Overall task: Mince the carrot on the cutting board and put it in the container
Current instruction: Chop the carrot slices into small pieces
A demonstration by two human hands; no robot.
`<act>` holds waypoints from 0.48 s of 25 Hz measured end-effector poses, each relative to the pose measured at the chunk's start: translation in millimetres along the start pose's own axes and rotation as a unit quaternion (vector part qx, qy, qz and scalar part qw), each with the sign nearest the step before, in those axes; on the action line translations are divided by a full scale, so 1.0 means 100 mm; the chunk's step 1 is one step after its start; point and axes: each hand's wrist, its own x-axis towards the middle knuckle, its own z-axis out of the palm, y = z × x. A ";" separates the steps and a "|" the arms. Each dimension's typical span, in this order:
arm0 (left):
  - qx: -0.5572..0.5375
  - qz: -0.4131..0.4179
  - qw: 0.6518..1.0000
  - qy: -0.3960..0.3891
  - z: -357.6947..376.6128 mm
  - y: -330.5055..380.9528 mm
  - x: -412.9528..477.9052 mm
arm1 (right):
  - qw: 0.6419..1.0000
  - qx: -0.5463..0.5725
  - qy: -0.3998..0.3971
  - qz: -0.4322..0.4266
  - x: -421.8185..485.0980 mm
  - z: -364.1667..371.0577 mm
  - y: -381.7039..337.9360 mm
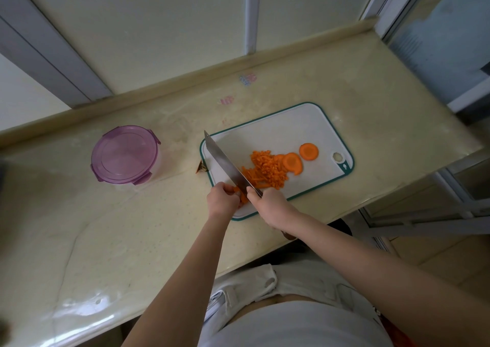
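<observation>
A white cutting board (291, 126) with a teal rim lies on the counter. On it are a pile of minced carrot (267, 167), carrot strips (252, 177) and two round carrot slices (308, 151). My right hand (267, 203) grips the handle of a large knife (225, 162), whose blade lies across the board's left part, tip pointing away. Just left of the blade, my left hand (222, 199) pinches carrot strips at the board's near edge. A round container (124, 155) with a purple lid, closed, stands to the left of the board.
The cream counter (106, 227) runs along a wall and window frames at the back. A small brown scrap (202, 167) lies just off the board's left edge. The counter's near edge is by my body; its right end drops off beyond the board.
</observation>
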 end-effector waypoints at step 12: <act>0.013 0.013 1.000 0.010 0.01 0.00 -0.04 | 1.000 -0.007 -0.012 -0.016 0.12 -0.02 -0.01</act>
